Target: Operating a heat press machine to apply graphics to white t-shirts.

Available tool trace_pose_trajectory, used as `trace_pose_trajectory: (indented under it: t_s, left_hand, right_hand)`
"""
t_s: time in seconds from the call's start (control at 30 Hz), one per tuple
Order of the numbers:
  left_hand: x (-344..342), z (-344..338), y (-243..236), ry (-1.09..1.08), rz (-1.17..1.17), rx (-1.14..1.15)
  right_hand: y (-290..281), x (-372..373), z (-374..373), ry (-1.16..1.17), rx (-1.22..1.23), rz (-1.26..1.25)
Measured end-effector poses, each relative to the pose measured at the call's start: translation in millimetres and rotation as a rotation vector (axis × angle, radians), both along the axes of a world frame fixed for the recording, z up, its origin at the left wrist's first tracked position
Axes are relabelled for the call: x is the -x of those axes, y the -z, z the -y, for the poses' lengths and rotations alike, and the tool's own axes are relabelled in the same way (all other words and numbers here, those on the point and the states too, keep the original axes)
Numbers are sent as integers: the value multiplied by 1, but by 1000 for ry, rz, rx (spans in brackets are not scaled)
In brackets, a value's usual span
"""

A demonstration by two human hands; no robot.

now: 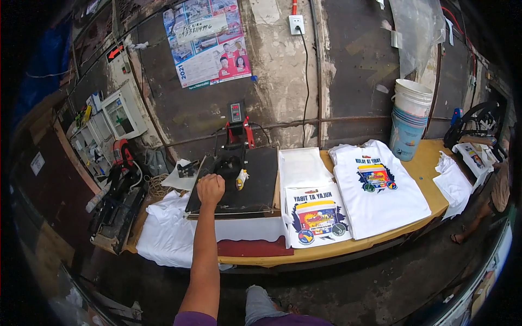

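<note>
Over the left front part of a black heat press (261, 190), the left hand (211, 188) is closed into a fist, knuckles up, at the end of an outstretched arm; I cannot tell whether a part of the press is inside the curled fingers. The right hand is out of view, so I cannot tell its state. The press lies beneath and beyond the fist, with most of its dark, flat plate extending to the right of it. Just to the right of the fist is a yellow-and-white wrapped piece (241, 180), and a small control box (235, 113) with a red display stands farther back, slightly right of the hand. On the near side of the press, a dark red cloth (255, 247) lies along the edge of the yellow-topped table (331, 251). A white cloth (168, 231) hangs over that edge to the left of the forearm. Right of the press, well apart from the hand, lies a white sheet (317, 218) with a colourful mirrored print. Beside it is a white shirt (380, 204) bearing a similar design, and stacked buckets (410, 117) stand behind the shirt near the wall.
</note>
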State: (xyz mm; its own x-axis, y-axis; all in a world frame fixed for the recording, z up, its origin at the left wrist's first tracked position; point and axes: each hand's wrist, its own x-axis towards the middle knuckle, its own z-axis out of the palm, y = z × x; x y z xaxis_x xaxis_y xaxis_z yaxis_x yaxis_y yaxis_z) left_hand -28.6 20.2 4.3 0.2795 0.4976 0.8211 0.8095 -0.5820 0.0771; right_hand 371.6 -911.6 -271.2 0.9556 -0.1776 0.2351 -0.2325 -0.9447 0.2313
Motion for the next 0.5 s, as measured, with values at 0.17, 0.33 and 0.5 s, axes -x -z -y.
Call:
trace_pose_trajectory:
  t_s: [0.17,0.33,0.5]
  left_hand:
    - [0,0,-1,2,-10,1]
    - [0,-2,1,18,9,-28]
    - [0,-2,2,-3,-1,-32]
  right_hand:
    - [-5,6,-3,31,-46,-139]
    - [-7,8,-7,94,-154,-60]
    - [-12,5,-9,36,-31,16]
